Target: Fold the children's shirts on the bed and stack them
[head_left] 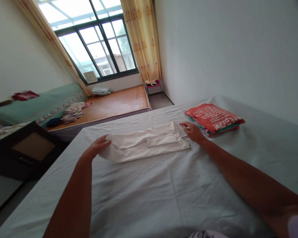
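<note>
A white garment [144, 143], folded into a long strip, lies across the pale grey bedsheet [164, 198] in front of me. My left hand [99, 145] grips its left end, with the cloth slightly lifted there. My right hand [192, 130] rests on the garment's right end, fingers pinching the edge. Just right of that hand sits a stack of folded clothes [215, 119] with an orange printed shirt on top.
A dark wooden cabinet [27, 148] stands left of the bed. Beyond lie a bamboo mat platform [114, 104] with loose clothes [74, 110], a green mattress [39, 105], a small stool [152, 84], a window with yellow curtains, and a white wall on the right.
</note>
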The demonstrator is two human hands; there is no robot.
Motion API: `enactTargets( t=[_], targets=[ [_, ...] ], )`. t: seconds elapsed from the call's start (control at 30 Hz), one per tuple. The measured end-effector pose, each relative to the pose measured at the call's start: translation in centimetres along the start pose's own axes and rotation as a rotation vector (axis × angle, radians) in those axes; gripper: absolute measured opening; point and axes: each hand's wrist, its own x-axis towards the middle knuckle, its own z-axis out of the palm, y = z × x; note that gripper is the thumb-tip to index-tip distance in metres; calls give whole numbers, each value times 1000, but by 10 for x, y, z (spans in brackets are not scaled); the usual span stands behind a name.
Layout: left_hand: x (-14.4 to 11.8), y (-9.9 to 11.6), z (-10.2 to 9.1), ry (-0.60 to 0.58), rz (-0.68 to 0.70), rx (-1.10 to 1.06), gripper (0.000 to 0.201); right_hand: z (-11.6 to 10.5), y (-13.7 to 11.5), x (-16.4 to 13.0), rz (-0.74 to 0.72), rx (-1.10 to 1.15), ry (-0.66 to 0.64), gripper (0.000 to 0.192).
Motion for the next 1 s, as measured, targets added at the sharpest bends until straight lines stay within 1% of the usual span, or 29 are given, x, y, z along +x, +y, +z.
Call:
enactTargets(
  t=[0.03, 0.1, 0.2, 0.27, 0.33, 0.43, 0.5, 0.57, 0.63, 0.67, 0.7, 0.73, 0.77, 0.8, 0.83, 0.87, 0.9, 0.93, 1.0],
  targets=[
    [4, 17, 10, -9, 67, 8, 48, -2, 3, 1, 25, -21, 7, 31],
    [13, 53, 40, -27, 180, 50, 44, -2, 7, 1, 51, -38, -18, 29],
    [24, 104, 101, 17, 320, 189, 31, 1, 8, -1, 36, 2, -67, 30],
    [28, 129, 143, -11, 341, 215, 27, 2, 9, -1, 33, 17, -89, 30],
    [28, 145, 181, -46, 368, 238, 26, 1, 11, 1, 58, 20, -96, 30],
    [24, 159, 228, -96, 419, 220, 23, -2, 14, 3, 142, 60, -96, 31],
    [21, 164, 253, -136, 423, 148, 22, -3, 16, 4, 203, 105, -102, 31],
    [17, 167, 267, -198, 401, 82, 23, -3, 18, 6, 232, 155, -109, 29],
    [14, 168, 268, -308, 345, -37, 34, -2, 20, 7, 236, 230, -102, 28],
    [14, 167, 263, -347, 320, -130, 41, -2, 21, 7, 242, 270, -85, 27],
    [14, 164, 254, -359, 305, -241, 47, -2, 21, 8, 251, 296, -51, 27],
    [15, 160, 243, -337, 305, -345, 50, -2, 20, 8, 254, 296, 0, 27],
    [16, 153, 230, -283, 322, -413, 49, -2, 16, 8, 238, 265, 64, 28],
    [18, 146, 216, -204, 359, -414, 44, -2, 10, 7, 194, 207, 132, 29],
    [19, 137, 203, -130, 402, -367, 39, -2, 1, 6, 120, 133, 185, 30],
    [19, 126, 191, -73, 438, -294, 34, 0, -9, 4, 19, 59, 205, 31],
    [19, 115, 181, -36, 463, -221, 32, 3, -21, 0, -95, -5, 183, 33],
    [17, 104, 174, -20, 489, -151, 30, 7, -34, -4, -208, -59, 118, 35],
    [8, 81, 168, -30, 556, -24, 30, 19, -54, -13, -380, -161, -94, 38]
  ],
)
